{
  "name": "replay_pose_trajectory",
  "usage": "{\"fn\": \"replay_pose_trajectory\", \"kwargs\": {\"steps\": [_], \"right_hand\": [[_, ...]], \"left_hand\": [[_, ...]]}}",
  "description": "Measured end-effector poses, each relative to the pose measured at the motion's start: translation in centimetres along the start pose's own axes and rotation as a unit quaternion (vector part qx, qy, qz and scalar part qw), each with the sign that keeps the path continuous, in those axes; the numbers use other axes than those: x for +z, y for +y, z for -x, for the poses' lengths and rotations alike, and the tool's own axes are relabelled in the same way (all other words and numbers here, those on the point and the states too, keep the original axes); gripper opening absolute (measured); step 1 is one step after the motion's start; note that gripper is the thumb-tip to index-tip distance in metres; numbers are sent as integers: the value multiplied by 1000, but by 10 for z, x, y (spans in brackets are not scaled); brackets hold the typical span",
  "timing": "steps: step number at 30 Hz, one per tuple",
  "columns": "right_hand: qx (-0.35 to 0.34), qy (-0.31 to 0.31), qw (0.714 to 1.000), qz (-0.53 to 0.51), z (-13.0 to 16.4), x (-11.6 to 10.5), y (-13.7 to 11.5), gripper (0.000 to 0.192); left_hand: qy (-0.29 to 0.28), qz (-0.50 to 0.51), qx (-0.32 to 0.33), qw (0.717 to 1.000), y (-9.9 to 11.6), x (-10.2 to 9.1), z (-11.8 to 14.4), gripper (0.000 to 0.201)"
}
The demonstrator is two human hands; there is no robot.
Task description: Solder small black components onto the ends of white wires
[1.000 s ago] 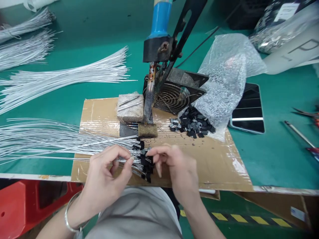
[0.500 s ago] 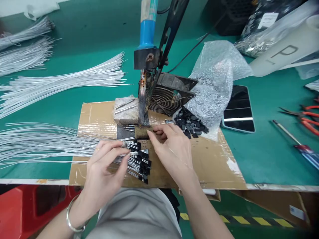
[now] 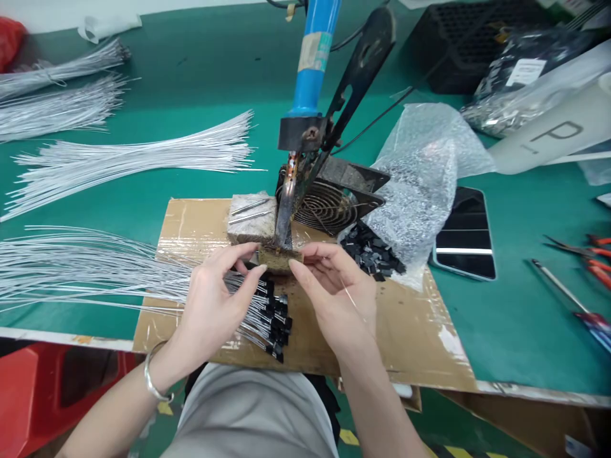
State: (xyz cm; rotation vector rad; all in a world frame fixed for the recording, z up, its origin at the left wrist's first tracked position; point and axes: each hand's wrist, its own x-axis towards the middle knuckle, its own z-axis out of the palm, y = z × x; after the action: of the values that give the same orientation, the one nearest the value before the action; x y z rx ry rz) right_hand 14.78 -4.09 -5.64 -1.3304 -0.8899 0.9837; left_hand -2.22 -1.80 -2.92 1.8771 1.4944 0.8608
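Note:
Both hands pinch a worn brown sponge-like block [image 3: 280,259], one at each end. My left hand [image 3: 224,286] has thumb and fingertips closed at its left end, and my right hand [image 3: 337,286] grips the right end. Directly above the block is the tip of a blue-handled soldering iron [image 3: 285,213], fixed downward in a black stand arm [image 3: 365,57]. Below and left of the block lies a bundle of wires [image 3: 119,273] with small black connectors [image 3: 275,327] on their ends, close under my left hand.
A stone-like block [image 3: 251,219] carrying two metal rods stands left of the iron, a fan [image 3: 329,203] behind it. Black pieces [image 3: 372,251] spill from a plastic bag [image 3: 415,159]. A phone [image 3: 465,235], pliers [image 3: 580,251] and a screwdriver [image 3: 554,289] lie at right. Cardboard [image 3: 405,331] covers the work area.
My left hand has left the wire ends and moved up to the block's left end. My right hand stays at the right end. The camera view has shifted and tilted slightly.

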Motion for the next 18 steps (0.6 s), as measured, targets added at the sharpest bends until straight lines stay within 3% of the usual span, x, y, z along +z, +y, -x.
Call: {"fn": "replay_pose_trajectory", "kwargs": {"steps": [4, 8, 18], "right_hand": [[-10, 9, 1000, 17, 8, 3, -1, 10], [-34, 10, 998, 60, 15, 1, 0, 9], [-141, 26, 973, 179, 18, 3, -2, 10]], "left_hand": [[34, 44, 23, 998, 5, -1, 3, 16], [34, 48, 43, 997, 8, -2, 6, 15], [33, 37, 20, 999, 6, 3, 4, 14]]}}
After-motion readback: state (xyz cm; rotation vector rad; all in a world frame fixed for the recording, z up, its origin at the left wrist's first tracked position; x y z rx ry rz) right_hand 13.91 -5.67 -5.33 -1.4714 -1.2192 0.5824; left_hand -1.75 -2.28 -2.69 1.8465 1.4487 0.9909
